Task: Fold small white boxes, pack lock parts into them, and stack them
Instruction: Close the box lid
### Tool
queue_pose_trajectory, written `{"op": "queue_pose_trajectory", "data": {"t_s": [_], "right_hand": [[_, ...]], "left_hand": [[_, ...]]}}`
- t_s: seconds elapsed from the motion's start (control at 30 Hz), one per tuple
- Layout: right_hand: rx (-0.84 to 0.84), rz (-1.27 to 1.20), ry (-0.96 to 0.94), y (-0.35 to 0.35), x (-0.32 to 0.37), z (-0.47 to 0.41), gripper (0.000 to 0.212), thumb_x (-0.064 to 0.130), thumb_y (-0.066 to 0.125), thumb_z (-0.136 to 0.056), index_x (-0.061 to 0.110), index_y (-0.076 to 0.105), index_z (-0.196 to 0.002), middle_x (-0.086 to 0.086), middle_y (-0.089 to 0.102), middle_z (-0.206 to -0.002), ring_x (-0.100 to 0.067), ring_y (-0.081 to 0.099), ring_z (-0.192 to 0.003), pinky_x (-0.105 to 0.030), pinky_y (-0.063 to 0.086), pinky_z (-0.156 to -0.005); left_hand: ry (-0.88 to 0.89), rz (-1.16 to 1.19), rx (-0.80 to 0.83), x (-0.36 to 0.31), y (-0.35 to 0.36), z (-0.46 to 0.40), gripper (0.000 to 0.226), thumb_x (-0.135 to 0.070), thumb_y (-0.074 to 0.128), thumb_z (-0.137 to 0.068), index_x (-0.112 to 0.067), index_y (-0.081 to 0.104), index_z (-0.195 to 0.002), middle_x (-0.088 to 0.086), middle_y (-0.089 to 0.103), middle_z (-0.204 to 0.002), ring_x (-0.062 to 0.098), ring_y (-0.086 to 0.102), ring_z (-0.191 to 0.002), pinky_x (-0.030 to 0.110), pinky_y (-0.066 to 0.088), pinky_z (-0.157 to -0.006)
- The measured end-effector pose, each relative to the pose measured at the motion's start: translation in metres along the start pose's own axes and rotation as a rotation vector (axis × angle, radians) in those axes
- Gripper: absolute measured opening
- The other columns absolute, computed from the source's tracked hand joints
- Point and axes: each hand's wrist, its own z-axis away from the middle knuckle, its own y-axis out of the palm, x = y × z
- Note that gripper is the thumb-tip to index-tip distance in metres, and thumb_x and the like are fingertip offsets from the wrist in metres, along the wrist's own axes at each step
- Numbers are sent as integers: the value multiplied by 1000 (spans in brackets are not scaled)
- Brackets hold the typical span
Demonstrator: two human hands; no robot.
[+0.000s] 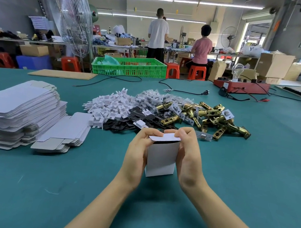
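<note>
Small white box point(161, 158) upright at table point(23, 183) centre, 6 o'clock of lock parts pile point(193, 115). Left hand point(137, 150) and right hand point(188, 152) grip its sides, fingertips curled on top flap point(165, 137). I judge: steady walls, press flap evenly, tuck tab straight.

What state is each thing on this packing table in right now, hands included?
small white box: upright, top flap not yet tucked shut
left hand: gripping the box's left side
right hand: gripping its right side, fingers on the flap
flat box blanks: unfolded, stacked
brass latches: loose in a pile
power plug: unplugged
</note>
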Motion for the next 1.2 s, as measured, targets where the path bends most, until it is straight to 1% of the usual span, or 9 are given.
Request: {"op": "queue_pose_trajectory", "data": {"t_s": [0.1,0.23,0.37,0.5,0.57,0.67,0.87,1.03,1.2], "right_hand": [[2,85,-17,-2,-4,0,9,40,56,-83,32,56,-84,-9,59,-95,-20,53,-88,-38,41,-80],[-3,173,-32,-4,-8,0,16,42,55,-83,32,56,-95,6,60,-92,-2,54,-81,-15,42,-69],[-6,250,-98,-5,-12,1,9,37,57,-91,35,55,-99,13,60,-88,2,55,-77,-9,42,-66],[-48,319,-176,-3,-14,2,6,39,54,-92,45,55,-92,18,60,-79,0,53,-69,-11,41,-61],[-57,357,-204,-2,-16,2,8,39,52,-94,46,54,-93,19,58,-77,0,50,-67,-13,40,-61],[-62,383,-227,0,-19,3,14,34,51,-97,46,56,-99,24,57,-80,0,50,-72,-17,40,-68],[-82,379,-238,4,-18,4,9,38,49,-92,39,58,-94,19,57,-83,-5,51,-77,-24,40,-72],[-88,395,-292,3,-18,5,10,33,50,-94,34,60,-94,4,61,-86,-17,53,-76,-30,43,-71],[-108,401,-320,1,-20,6,15,32,53,-94,27,65,-100,6,65,-90,-17,58,-78,-31,47,-72]], "left_hand": [[26,-13,2,0,1,4,26,-46,58,-76,-24,65,-88,6,62,-92,23,55,-85,34,43,-71],[69,-116,-46,1,3,6,22,-47,63,-76,-33,66,-92,3,62,-97,22,53,-89,37,42,-79],[144,-205,-160,8,4,5,14,-31,58,-89,-41,67,-95,-16,65,-91,-1,58,-78,13,45,-70],[174,-271,-173,9,4,5,18,-27,52,-98,-41,61,-105,-24,64,-93,-8,54,-75,6,42,-68],[196,-316,-159,8,4,4,23,-26,51,-100,-47,60,-102,-30,61,-91,-8,52,-74,6,41,-70],[197,-328,-143,5,5,4,24,-33,48,-94,-54,59,-94,-26,60,-86,-7,51,-74,6,40,-70],[213,-335,-123,6,3,4,14,-31,45,-93,-30,57,-100,-28,59,-88,-8,50,-80,5,38,-75],[212,-337,-133,9,-1,3,17,-31,41,-93,-25,55,-98,-30,56,-83,-9,49,-79,5,37,-73],[207,-353,-134,10,-2,3,21,-36,37,-96,-27,55,-100,-31,55,-86,-7,49,-81,6,37,-74]]}}
